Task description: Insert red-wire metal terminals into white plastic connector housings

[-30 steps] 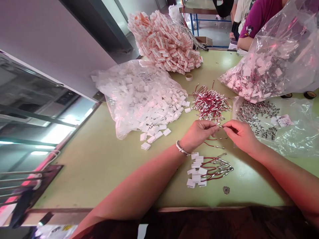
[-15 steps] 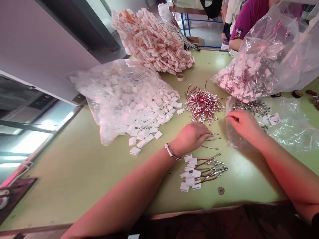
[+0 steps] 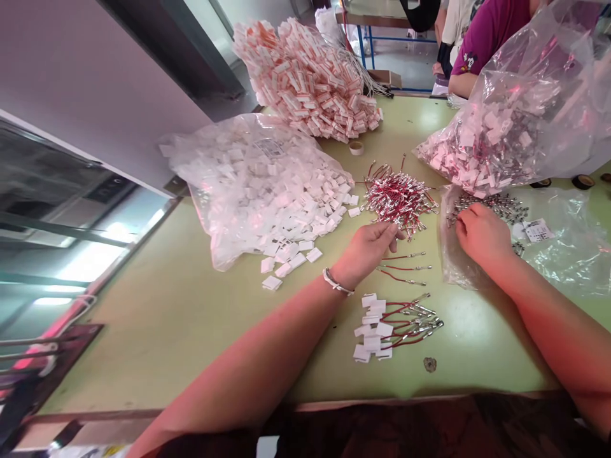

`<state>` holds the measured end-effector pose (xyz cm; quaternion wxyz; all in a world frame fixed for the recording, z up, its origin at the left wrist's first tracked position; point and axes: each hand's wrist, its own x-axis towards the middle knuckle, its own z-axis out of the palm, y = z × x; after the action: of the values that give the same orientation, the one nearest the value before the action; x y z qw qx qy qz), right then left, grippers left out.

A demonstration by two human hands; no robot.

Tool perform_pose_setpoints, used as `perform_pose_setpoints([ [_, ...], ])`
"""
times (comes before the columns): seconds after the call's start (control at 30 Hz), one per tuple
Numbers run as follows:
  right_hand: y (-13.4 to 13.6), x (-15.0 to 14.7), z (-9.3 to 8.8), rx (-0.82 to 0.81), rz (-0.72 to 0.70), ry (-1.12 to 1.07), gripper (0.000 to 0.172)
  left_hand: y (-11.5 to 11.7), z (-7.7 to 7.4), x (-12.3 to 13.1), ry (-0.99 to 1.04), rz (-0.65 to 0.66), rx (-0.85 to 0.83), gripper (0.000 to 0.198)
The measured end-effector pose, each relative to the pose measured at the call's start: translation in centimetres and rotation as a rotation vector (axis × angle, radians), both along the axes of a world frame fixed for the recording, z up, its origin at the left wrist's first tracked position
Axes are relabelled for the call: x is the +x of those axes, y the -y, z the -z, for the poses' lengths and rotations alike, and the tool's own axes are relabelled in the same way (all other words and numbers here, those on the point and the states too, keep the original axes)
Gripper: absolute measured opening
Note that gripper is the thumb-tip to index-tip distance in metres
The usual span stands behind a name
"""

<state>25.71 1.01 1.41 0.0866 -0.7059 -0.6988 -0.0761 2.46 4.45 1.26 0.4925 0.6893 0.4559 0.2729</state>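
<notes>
My left hand reaches to the near edge of a heap of short red wires with metal ends, fingertips pinched together at a wire. My right hand lies on a flat clear bag, its fingers curled down into the small metal parts lying there; what they grip is hidden. Three loose red wires lie between my hands. Nearer to me is a small cluster of red wires fitted with white plastic housings.
An open bag of white housings spills at the left. A heap of red-and-white parts sits at the back, a full clear bag at the right. A person in purple sits beyond. Tape rolls lie about.
My hands, joined on a wire a second ago, have parted. The left went to the red wire heap, the right into the metal parts. A third loose wire now lies between them.
</notes>
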Motion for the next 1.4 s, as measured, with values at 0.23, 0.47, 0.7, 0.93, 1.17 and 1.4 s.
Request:
perform_pose_setpoints([
  [0.23,2.2,-3.7,-0.4,-0.092,-0.299,-0.745,0.015,1.2,0.5,0.8,-0.098,0.206,0.164,0.028],
  [0.47,2.3,-4.0,-0.1,-0.144,-0.34,-0.764,0.018,1.1,1.0,0.3,-0.238,0.27,0.384,0.03],
  [0.7,2.9,-3.4,-1.2,-0.509,-0.276,-0.776,0.018,2.3,1.3,-0.1,-0.575,0.505,0.735,0.026],
  [0.93,2.7,-3.5,-1.1,-0.396,-0.321,-0.679,0.02,0.5,-0.1,-0.7,-0.347,0.3,0.693,0.024],
  [1.17,1.4,-1.3,-1.7,-0.289,-0.261,-0.589,0.037,-1.5,0.6,-2.1,-0.647,-0.021,0.514,0.014],
  [1.4,-1.0,4.3,-2.0,-0.037,0.043,-0.28,0.025,-1.4,0.6,-1.5,-0.756,0.041,0.557,0.017],
])
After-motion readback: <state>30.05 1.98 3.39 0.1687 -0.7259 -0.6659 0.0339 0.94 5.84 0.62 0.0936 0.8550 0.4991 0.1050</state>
